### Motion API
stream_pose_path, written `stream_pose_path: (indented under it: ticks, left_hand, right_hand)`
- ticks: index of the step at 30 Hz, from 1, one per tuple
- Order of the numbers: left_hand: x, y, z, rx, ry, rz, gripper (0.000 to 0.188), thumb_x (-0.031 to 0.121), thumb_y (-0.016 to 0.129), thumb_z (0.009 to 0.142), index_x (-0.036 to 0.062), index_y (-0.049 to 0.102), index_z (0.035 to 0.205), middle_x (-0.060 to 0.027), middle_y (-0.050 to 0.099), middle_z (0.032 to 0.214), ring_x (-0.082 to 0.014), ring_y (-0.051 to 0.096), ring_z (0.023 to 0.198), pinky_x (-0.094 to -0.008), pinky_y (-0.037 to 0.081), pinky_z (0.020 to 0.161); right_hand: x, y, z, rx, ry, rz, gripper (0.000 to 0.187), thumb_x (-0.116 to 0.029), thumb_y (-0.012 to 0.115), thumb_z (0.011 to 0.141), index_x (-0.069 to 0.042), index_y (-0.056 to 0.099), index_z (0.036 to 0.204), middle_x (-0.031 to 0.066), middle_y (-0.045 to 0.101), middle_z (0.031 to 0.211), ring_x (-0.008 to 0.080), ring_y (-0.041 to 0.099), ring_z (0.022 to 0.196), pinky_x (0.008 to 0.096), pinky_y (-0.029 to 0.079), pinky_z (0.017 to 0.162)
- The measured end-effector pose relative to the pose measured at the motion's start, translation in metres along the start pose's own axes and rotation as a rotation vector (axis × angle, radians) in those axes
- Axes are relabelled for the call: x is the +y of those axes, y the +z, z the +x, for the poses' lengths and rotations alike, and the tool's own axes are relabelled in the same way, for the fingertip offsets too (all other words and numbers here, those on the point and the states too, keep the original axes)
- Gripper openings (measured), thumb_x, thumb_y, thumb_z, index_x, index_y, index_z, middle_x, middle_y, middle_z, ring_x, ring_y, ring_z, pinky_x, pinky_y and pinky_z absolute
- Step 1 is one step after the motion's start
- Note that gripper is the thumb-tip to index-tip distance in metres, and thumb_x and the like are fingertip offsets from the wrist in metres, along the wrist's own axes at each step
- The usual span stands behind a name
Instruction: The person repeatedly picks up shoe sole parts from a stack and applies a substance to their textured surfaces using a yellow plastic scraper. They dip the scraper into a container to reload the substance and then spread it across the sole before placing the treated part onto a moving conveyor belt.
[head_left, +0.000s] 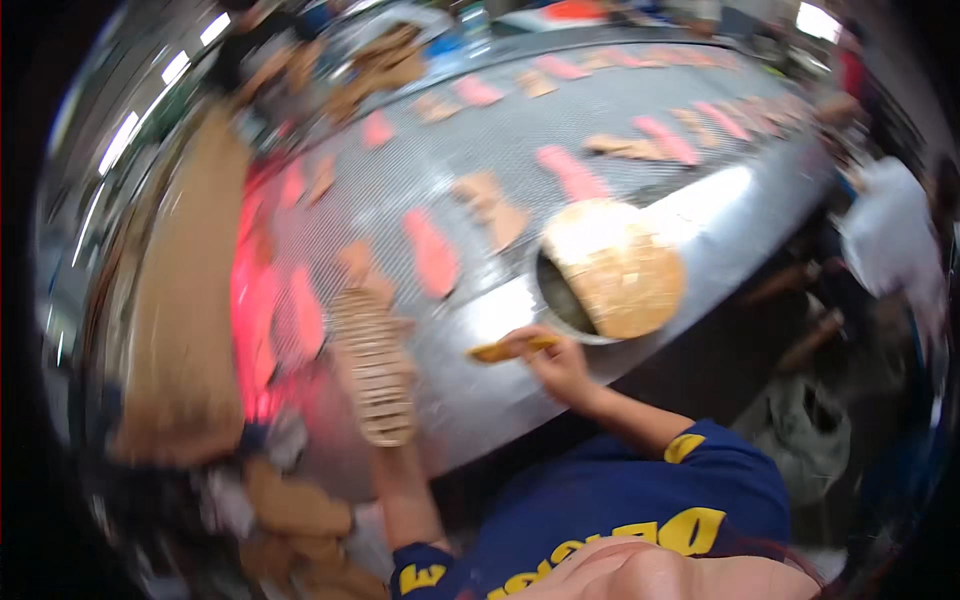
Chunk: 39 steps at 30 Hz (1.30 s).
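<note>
My left hand, mostly hidden, is closed around a long tan sole-shaped piece with pale crosswise bands; blur leaves unclear whether it is one piece or a fanned stack. Its far end meets a tan shoe-sole-shaped piece on the work surface. In my right hand a short yellow-brown stick-like tool is pinched, its tip pointing left. Just beyond that hand stands a round pot, partly covered by an amber, glossy board; its dark inside shows on the left.
Pink sole-shaped pieces and tan ones lie in rows on a grey mesh belt. A metal ledge runs along the near side. Red light glows at left, beside a brown panel. People are around.
</note>
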<state>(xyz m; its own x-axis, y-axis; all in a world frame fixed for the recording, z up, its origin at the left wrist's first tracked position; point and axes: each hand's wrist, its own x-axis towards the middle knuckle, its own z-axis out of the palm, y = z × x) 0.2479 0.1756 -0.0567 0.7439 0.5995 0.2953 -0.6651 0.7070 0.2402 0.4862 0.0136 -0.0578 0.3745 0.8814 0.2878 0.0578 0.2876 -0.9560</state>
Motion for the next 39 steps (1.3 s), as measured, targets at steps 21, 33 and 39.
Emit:
stream_pose_path:
  ticks: [21,33,39]
  left_hand:
    - [-0.006,0.066,-0.172,1.751,-0.025,2.913,0.057,0.026,0.066,0.087,-0.0003,0.047,0.134,-0.0231,0.049,0.133,-0.0368,0.055,0.112,-0.0456,0.043,0.099]
    - [0.002,0.019,-0.220,2.016,0.168,2.514,0.057,0.016,0.066,0.086,-0.0021,0.045,0.136,-0.0220,0.051,0.131,-0.0354,0.054,0.115,-0.0437,0.043,0.100]
    - [0.009,0.008,-0.220,1.924,0.604,2.274,0.057,0.011,0.065,0.085,-0.0030,0.044,0.136,-0.0214,0.052,0.129,-0.0346,0.054,0.116,-0.0428,0.043,0.100]
  right_hand:
    - [-0.044,-0.012,0.019,0.062,-0.257,-0.073,0.015,-0.001,0.062,0.090,0.000,0.064,0.105,0.0098,0.068,0.098,0.0148,0.065,0.092,0.0279,0.051,0.080]
    - [-0.040,-0.010,0.016,0.041,-0.399,-0.351,0.019,-0.001,0.068,0.083,-0.002,0.066,0.102,0.0121,0.069,0.095,0.0252,0.068,0.088,0.0321,0.052,0.078]
    - [-0.034,-0.016,0.014,0.080,-0.383,-0.362,0.018,-0.001,0.067,0.083,-0.002,0.067,0.101,0.0122,0.069,0.094,0.0258,0.068,0.086,0.0330,0.052,0.077]
